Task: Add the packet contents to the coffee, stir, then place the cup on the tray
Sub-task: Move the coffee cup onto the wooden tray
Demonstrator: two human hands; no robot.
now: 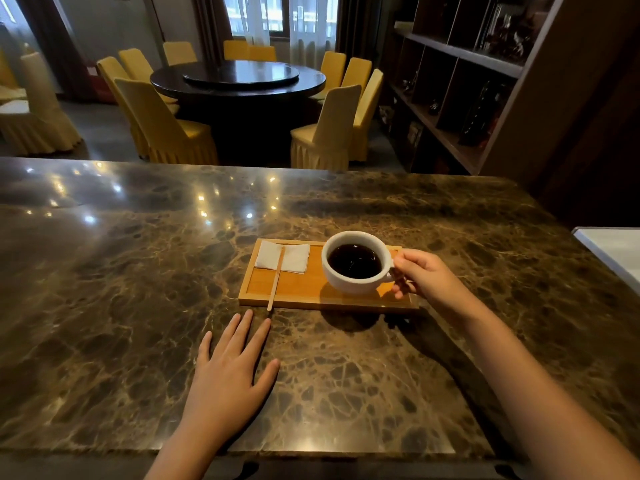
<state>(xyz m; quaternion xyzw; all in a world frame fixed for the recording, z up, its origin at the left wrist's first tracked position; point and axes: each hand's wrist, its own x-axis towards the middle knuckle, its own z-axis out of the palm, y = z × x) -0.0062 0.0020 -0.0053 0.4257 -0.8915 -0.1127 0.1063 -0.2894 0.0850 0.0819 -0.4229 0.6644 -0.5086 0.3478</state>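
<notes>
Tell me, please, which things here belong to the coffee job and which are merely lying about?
Job: white cup of coffee, held by the right hand; wooden tray; stir stick; white packet.
Lying about: round table, yellow chairs, shelves.

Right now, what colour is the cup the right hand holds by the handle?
White, with dark coffee inside; the cup shows clearly in the head view.

Right hand pinches the handle of a white ceramic cup of black coffee over the wooden tray (can't tell if it's touching down). Thin wooden stirrer lies across a white napkin. Left hand flat on the brown marble counter.
</notes>
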